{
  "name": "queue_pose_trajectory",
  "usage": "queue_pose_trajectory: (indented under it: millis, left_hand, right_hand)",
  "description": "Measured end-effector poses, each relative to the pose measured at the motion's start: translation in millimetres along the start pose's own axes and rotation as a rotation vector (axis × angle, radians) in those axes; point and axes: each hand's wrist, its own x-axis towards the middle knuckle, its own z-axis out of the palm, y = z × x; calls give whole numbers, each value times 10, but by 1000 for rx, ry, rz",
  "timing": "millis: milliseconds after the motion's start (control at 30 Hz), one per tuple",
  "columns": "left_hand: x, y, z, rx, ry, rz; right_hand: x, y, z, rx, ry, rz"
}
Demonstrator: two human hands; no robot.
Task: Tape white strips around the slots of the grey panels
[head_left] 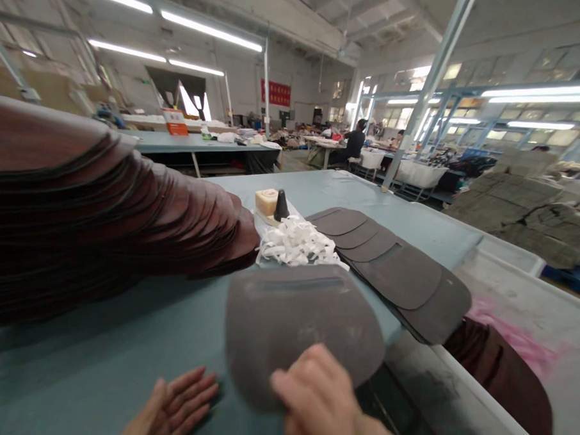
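- Grey panel (276, 330), seen in the head view at lower centre, is held at its near edge above the front of the pale blue surface (99, 373); it is rounded, slightly blurred, and marked by a dark band near its far edge.
- By the right hand (319, 392) the panel is gripped, with the fingers curled closed around the edge.
- By the left hand (176, 408) nothing is held: it is open, fingers extended, just left of the panel; whether the surface is touched cannot be told.
- Beyond the panel, a heap of white strips (298, 243) is seen, with a black cone (280, 206) and a yellowish block (266, 202) behind it.
- To the right, similar grey panels (412, 276) are laid overlapping; to the left, dark brown panels (107, 206) are stacked high.
- For good handling, the panel is probably best kept level, its free left side supported by the open hand, and its edge held clear of the loose strips.
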Motion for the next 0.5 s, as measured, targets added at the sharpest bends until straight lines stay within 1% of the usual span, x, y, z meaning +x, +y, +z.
queue_pose_trajectory:
  millis: [33, 67, 100, 133, 167, 200, 267, 300, 367, 433, 500]
  left_hand:
    - [-33, 40, -3, -103, -15, -84]
    - [-82, 84, -32, -186, -21, -155]
    - [-143, 127, -80, -249, -13, -207]
    - [-211, 169, -138, -297, 10, -234]
    - [-279, 204, -197, -332, 49, -227]
    - [-339, 233, -250, -351, 81, -189]
    - [-417, 267, -324, -339, 133, -71]
    - [-428, 274, -344, -314, 138, -21]
    - [-393, 281, -365, -255, 124, 35]
    - [-303, 290, -379, -220, 93, 42]
    - [-193, 305, -406, -221, 87, 35]
  right_hand:
    - [-70, -171, 213, 77, -73, -46]
    - [-127, -285, 356, 161, -117, -69]
    - [-172, -329, 431, 260, -149, -71]
    - [-206, -296, 454, 320, -179, 7]
    - [-232, -189, 448, 317, -284, 194]
    - [-253, -23, 439, 280, -322, 356]
    - [-288, 381, 474, 104, -289, 547]
    - [-300, 564, 529, -12, -303, 608]
    - [-303, 807, 683, -169, -356, 641]
    - [-266, 888, 847, -222, -409, 663]
    - [-190, 895, 976, -150, -448, 765]
